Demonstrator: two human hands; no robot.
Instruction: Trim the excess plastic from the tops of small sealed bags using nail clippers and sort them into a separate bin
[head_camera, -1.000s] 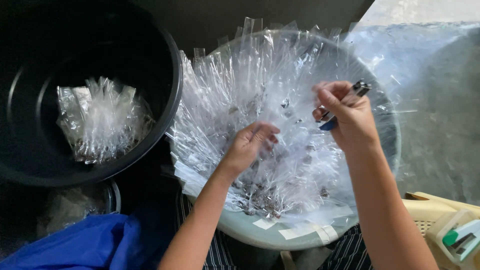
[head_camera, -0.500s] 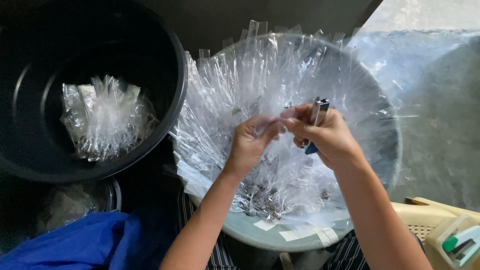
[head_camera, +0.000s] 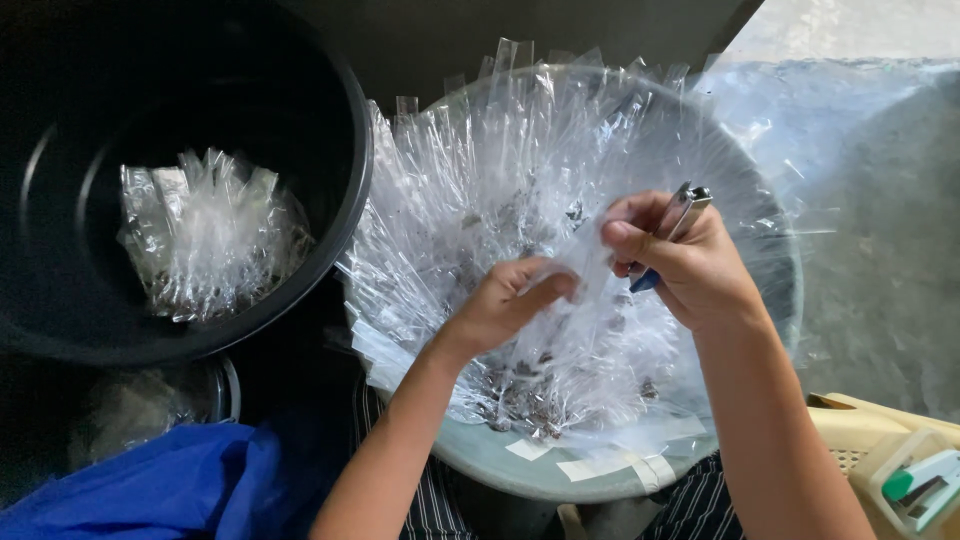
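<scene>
**Narrow clear cellophane sleeves, heaped in a pale round basin**

Narrow clear cellophane sleeves (head_camera: 520, 190), each with a little dark filling at the bottom end, were heaped fanwise in a pale round plastic basin (head_camera: 545, 470) patched with tape. One sleeve (head_camera: 590, 262) was pinched between the left hand (head_camera: 505, 300), closed on its lower part, and the right hand (head_camera: 680, 265), which was also clenched around a small metal stapler with a blue underside (head_camera: 672, 225). The film was judged very light, limp, crinkly and slippery, easily creased; hold was best taken near the open top, away from the weighted end. A second bundle of like sleeves (head_camera: 205, 240) lay in a large black plastic tub (head_camera: 345, 130) to the left. Blue cloth (head_camera: 160, 485) and a yellow plastic crate (head_camera: 860, 425) were noted below.
</scene>
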